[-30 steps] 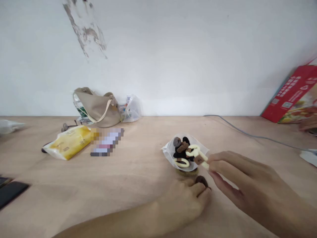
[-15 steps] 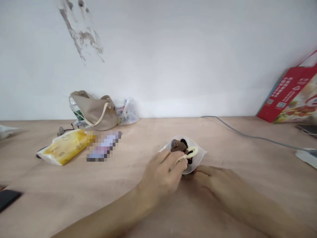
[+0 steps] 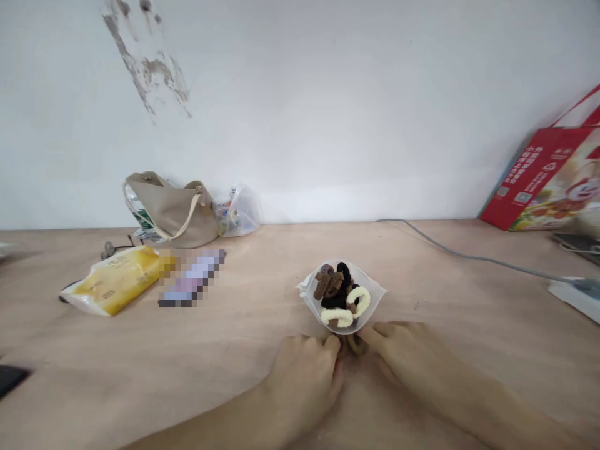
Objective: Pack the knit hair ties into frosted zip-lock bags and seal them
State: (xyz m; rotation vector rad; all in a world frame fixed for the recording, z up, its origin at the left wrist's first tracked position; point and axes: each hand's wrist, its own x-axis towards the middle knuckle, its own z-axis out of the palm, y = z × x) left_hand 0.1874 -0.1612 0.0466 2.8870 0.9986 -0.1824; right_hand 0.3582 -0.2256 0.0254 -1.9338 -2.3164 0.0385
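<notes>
A frosted white pouch [image 3: 372, 306] stands with its mouth spread wide. Inside it lie several fuzzy hair ties: a cream hair tie [image 3: 337, 317] at the front, a second cream one, brown ones [image 3: 323, 284] and black ones [image 3: 344, 275]. Just in front of the pouch, olive-brown hair ties [image 3: 357, 345] show between my hands on the table. My left hand [image 3: 304, 375] is closed, its fingers curled against the left side of these ties. From the right, my right hand [image 3: 403, 347] has its fingertips pressed on an olive-brown tie; its lower fingers are partly hidden.
A yellow tissue pack [image 3: 122, 278], a pixelated phone [image 3: 194, 278], glasses [image 3: 110, 250], a beige handbag [image 3: 173, 209] and a clear plastic bag [image 3: 241, 212] lie to the left. At right are a grey cable [image 3: 450, 253], a white power strip [image 3: 576, 297] and a red carrier bag [image 3: 529, 175].
My left hand has let go of a cream hair tie in the pouch and moved down to the ties in front. My right hand stays beside them. The view has shifted slightly.
</notes>
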